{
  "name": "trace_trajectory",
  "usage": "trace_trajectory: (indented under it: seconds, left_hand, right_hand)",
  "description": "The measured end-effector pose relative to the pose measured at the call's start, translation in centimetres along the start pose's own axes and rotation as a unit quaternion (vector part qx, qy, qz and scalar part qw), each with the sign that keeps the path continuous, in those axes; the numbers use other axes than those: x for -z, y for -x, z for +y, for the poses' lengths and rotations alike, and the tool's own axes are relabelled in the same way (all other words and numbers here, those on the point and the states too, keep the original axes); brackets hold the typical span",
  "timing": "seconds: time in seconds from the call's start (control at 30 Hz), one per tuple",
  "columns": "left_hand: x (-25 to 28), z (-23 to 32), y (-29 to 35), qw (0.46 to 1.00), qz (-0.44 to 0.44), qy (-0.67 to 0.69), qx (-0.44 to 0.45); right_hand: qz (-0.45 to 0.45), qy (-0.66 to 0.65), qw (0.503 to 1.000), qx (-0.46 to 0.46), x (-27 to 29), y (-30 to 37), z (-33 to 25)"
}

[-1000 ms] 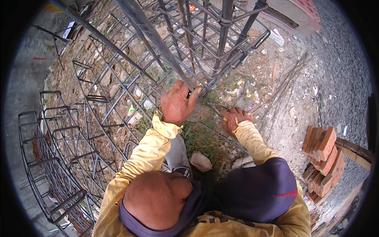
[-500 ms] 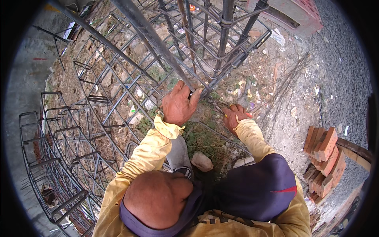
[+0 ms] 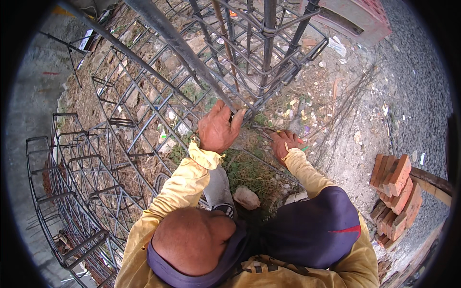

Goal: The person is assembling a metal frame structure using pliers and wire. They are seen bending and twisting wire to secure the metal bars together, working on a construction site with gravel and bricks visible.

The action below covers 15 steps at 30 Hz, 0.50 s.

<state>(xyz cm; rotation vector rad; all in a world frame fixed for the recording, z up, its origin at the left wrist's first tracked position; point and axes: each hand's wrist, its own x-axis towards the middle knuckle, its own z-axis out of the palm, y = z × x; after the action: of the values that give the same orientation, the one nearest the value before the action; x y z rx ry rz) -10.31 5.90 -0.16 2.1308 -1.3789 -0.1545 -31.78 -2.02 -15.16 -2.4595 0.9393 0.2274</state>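
Note:
My left hand (image 3: 219, 128) is closed on a steel rebar (image 3: 192, 53) at the lower corner of an upright rebar cage (image 3: 267, 43). Its thumb points toward the joint where several bars meet. To the right, my right hand (image 3: 284, 144) is closed round a hand tool with coloured handles, seemingly pliers (image 3: 301, 141); orange and green handle ends stick out past the palm. The tool's thin metal end reaches left toward the bar joint. My fingers hide most of the tool, and I cannot tell whether its jaws touch wire.
Another rebar cage (image 3: 72, 192) lies along the left. Stacked bricks (image 3: 397, 180) stand at right, near a gravel heap (image 3: 422, 86). A pinkish crate (image 3: 353, 19) is at the far right. Loose thin wires (image 3: 353, 103) lie on the littered ground, and a stone (image 3: 247, 198) sits near my foot.
My right hand has turned slightly round the tool, and a green handle end now shows beside the orange one. My left hand keeps its hold on the rebar.

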Motion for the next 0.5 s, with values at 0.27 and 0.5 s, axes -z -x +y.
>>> trace_trajectory:
  seconds: [0.27,0.5]
  left_hand:
    - [-0.2,-0.6,0.2,0.999,-0.026,-0.035,0.022]
    - [0.1,-0.2,0.1,1.000,-0.013,-0.015,0.017]
  right_hand:
    - [0.078,-0.017,0.997,0.000,-1.8,0.8,-0.5]
    - [0.005,-0.041,0.999,-0.023,1.6,0.3,-0.3]
